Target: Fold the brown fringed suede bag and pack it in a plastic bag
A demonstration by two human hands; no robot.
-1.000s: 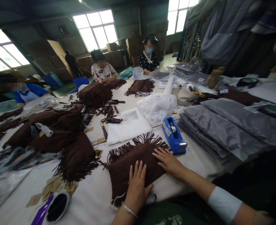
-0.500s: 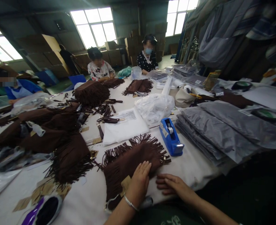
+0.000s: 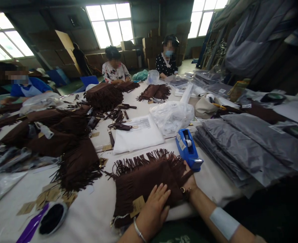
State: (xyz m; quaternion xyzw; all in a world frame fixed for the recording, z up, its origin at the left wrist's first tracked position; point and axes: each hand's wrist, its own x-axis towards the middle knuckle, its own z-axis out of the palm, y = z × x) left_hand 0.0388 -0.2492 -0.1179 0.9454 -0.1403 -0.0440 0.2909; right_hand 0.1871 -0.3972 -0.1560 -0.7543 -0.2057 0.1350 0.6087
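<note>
Right hand (image 3: pixel 190 182) has gone from the bare table cloth (image 3: pixel 95 206) to the right end of the fringed brown bag (image 3: pixel 149 177) since half a second ago, while the left hand (image 3: pixel 158 206) has slid toward the bag's near edge. With the blue tape dispenser (image 3: pixel 188 150) as landmark, the bag lies just nearer and to its left, the fringe at one end right beside its base. The left hand presses flat on the bag, fingers extended, clasping nothing. The right hand's fingers are mostly hidden by the bag's end, so whether they grip it cannot be told; a gold ring (image 3: pixel 182 190) shows at that wrist. A brown paper tag (image 3: pixel 138 206) lies on the bag near the left hand.

Well left of the dispenser and nearer than it sits a purple-edged roll (image 3: pixel 51 217), loose tags (image 3: pixel 48 199) behind it. Right of the dispenser is a stack of grey wrapped packages (image 3: pixel 242 145); left of it, folded white plastic (image 3: pixel 139 136), then more brown bags (image 3: pixel 70 141). Just beyond it rests a clear plastic bag (image 3: pixel 173 116). Farther past it sits a person in a dotted top (image 3: pixel 164 65).
</note>
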